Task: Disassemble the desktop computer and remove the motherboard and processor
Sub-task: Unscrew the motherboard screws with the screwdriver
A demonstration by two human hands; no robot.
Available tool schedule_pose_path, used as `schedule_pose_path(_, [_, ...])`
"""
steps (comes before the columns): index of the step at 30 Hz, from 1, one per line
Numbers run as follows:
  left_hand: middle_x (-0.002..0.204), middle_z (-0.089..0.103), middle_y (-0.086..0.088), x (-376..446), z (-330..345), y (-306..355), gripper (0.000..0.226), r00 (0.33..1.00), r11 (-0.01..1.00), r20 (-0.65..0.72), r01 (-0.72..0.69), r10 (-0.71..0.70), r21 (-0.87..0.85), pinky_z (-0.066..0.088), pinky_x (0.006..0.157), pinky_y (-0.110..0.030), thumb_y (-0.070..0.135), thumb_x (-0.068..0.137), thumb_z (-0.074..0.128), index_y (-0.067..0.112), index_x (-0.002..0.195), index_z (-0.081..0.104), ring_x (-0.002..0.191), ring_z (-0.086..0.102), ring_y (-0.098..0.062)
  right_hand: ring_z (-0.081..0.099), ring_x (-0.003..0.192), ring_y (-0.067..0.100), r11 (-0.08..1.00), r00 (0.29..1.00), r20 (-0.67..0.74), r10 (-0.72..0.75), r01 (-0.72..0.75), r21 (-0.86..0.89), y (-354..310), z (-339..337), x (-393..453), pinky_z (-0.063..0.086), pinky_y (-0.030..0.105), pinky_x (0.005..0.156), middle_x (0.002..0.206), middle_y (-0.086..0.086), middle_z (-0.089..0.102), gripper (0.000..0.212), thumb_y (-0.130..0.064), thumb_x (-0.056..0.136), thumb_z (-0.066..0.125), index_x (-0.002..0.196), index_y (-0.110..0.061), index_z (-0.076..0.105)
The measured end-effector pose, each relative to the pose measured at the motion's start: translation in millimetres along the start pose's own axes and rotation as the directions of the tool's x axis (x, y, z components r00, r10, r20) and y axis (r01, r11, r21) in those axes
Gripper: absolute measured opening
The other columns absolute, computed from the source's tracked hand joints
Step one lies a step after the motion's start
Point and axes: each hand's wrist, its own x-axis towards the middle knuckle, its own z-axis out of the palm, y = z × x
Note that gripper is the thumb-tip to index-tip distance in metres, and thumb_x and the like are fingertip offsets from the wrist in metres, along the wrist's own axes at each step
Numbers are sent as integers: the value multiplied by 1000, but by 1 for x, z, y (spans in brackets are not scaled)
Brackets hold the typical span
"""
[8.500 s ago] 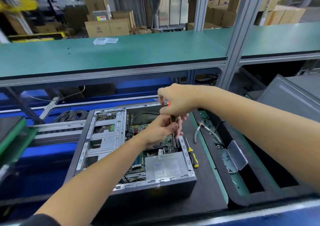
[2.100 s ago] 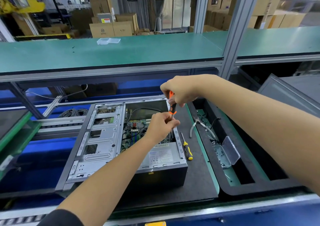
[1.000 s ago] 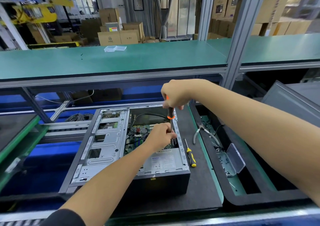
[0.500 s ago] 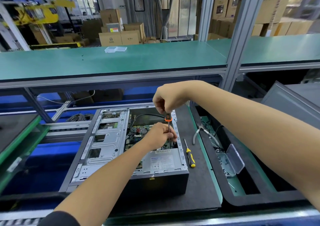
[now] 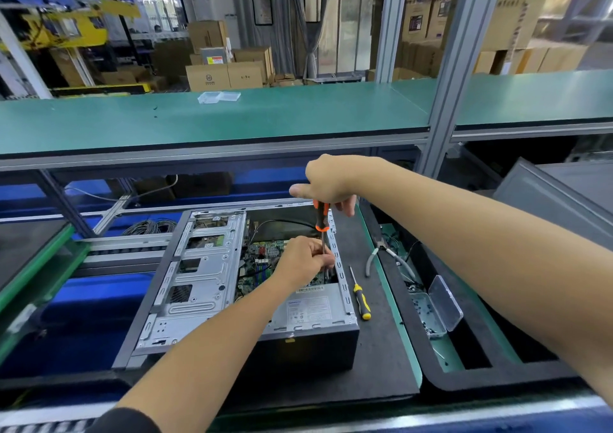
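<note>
Desktop computer [image 5: 252, 300] open; PSU label [image 5: 306, 311] text unreadable.

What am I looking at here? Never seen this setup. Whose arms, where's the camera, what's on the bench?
No machine: the arms belong to a person wearing one wide-angle camera on the head, looking forward and down. The right hand grips the handle of an orange-and-black screwdriver, pointed down into an open desktop computer case. The left hand pinches its shaft low down, just above the green motherboard. The case sits on a dark mat. Beside it lie a yellow-handled screwdriver and pliers. Further right, a small open plastic box apparently holds screws.
</note>
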Motion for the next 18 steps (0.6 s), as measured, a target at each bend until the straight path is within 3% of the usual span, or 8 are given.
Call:
schedule_pose_path(2, [70, 71, -1, 1, 1, -1, 16, 1000, 1000, -3, -8, 8, 3, 43, 57, -9, 7, 83, 71, 7, 68, 74, 54, 55, 4, 65, 42, 25, 1000, 1000, 16, -7, 7, -23, 0, 1, 1, 47, 28, 51, 37, 6, 57, 49, -40, 103, 33, 75, -5, 53])
schedule_pose_path(5, [69, 71, -1, 2, 1, -3, 14, 1000, 1000, -3, -17, 17, 9, 42, 55, -9, 12, 82, 74, 12, 68, 74, 53, 54, 5, 68, 48, 22, 1000, 999, 18, -28, 28, -6, 2, 1, 4, 48, 30, 58, 41, 4, 60, 38, -31, 101, 39, 72, -8, 47])
schedule_pose_path(7, [68, 71, 2, 3, 0, -6, 14, 1000, 1000, 1, -13, 13, 5, 43, 54, -12, 18, 81, 76, 10, 69, 74, 52, 54, 5, 64, 50, 13, 994, 998, 40, -48, 52, -91, 2, 0, 3, 43, 28, 55, 51, 3, 66, 31, -30, 99, 45, 75, -10, 48])
schedule_pose_path(11, [66, 70, 10, 7, -7, -4, 16, 997, 998, 75, -16, 12, 60, 50, 63, -21, 26, 80, 77, 10, 76, 75, 61, 61, -1, 62, 75, 19, 970, 990, 69, -120, 132, -203, 2, 1, 4, 42, 27, 58, 82, 6, 72, 13, -14, 89, 56, 90, -6, 66])
schedule_pose_path(13, [76, 73, 6, 8, -11, -2, 4, 991, 1000, 130, -13, 14, -9, 55, 76, -24, 17, 85, 72, 15, 87, 75, 74, 68, -7, 65, 85, 22, 968, 984, 45, -170, 176, -178, 3, 0, 4, 49, 30, 65, 93, 6, 70, 17, -7, 86, 57, 97, -9, 69])
schedule_pose_path(14, [81, 74, 3, 8, -12, 0, 8, 990, 998, 143, -1, 11, -68, 56, 81, -27, 9, 88, 67, 14, 90, 73, 79, 70, -11, 65, 87, 21, 967, 980, 36, -194, 197, -159, 3, -1, 4, 52, 31, 69, 95, 4, 69, 20, -4, 85, 57, 97, -12, 70])
schedule_pose_path(18, [75, 72, -6, 5, -11, 3, 24, 995, 990, 99, -3, 17, -140, 58, 83, -35, -10, 87, 58, 9, 77, 70, 74, 70, -19, 64, 84, 13, 967, 966, 66, -251, 252, -21, 6, -5, 2, 52, 27, 67, 92, -4, 71, 38, 11, 74, 59, 94, -18, 73])
